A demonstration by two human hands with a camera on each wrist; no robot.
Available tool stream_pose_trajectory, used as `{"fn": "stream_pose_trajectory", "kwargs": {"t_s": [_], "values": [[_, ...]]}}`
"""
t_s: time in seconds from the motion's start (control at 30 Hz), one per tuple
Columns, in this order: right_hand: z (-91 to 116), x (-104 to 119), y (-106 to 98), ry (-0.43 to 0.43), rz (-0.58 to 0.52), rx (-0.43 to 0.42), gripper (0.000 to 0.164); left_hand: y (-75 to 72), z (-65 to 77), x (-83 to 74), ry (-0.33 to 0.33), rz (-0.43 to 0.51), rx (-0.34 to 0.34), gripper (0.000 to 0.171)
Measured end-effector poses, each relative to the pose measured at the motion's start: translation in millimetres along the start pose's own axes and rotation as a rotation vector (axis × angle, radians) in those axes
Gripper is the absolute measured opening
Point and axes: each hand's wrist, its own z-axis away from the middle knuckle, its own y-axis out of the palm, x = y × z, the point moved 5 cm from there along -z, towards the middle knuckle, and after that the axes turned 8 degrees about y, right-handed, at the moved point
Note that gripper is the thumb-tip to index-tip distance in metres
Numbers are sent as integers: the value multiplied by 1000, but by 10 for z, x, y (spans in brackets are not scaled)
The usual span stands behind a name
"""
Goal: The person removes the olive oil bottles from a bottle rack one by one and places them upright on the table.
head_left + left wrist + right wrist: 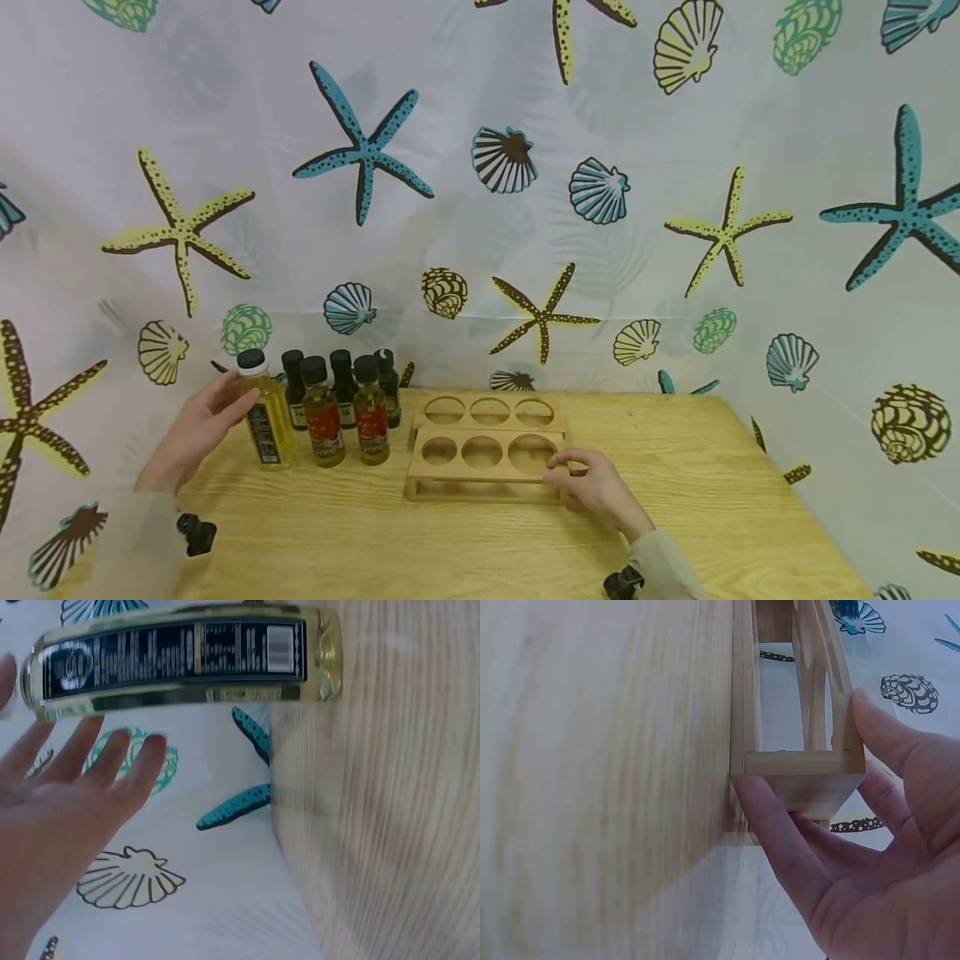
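My left hand reaches around the upper part of a clear bottle of yellow oil with a black cap and dark label. Its fingers are spread and nearly straight in the left wrist view, where the bottle lies across the top. At the table's middle stands a two-tier wooden bottle rack with round holes, all unfilled. My right hand holds the rack's right end. In the right wrist view, the fingers bend about the end panel of the rack, one at its upper edge.
Two oil bottles with red labels, one left and one right, stand between the left hand's bottle and the rack. Several dark green bottles are behind them. A patterned curtain hangs behind the wooden table.
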Motion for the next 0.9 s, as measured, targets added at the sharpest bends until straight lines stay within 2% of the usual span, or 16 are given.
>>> {"fn": "stream_pose_trajectory", "kwargs": {"t_s": [0.23, 0.3, 0.4, 0.47, 0.57, 0.7, 0.9], "values": [[18, 1, -12, -8, 14, -6, 37, 107, 38, -197, 34, -96, -263, 76], [27, 8, -21, -13, 26, -11, 37, 127, 72, -224, 11, -130, -364, 71], [35, 22, -43, -22, 39, -26, 38, 158, 136, -246, -40, -131, -508, 61], [36, 39, -64, -33, 47, -43, 38, 183, 169, -262, -65, -130, -576, 56], [38, 73, -89, -56, 57, -61, 38, 219, 198, -297, -51, -140, -651, 49], [42, 108, -107, -75, 80, -84, 36, 285, 226, -362, 21, -169, -726, 39], [56, 170, -109, -120, 135, -195, 26, 374, 257, -450, 58, -189, -803, 29]]}}
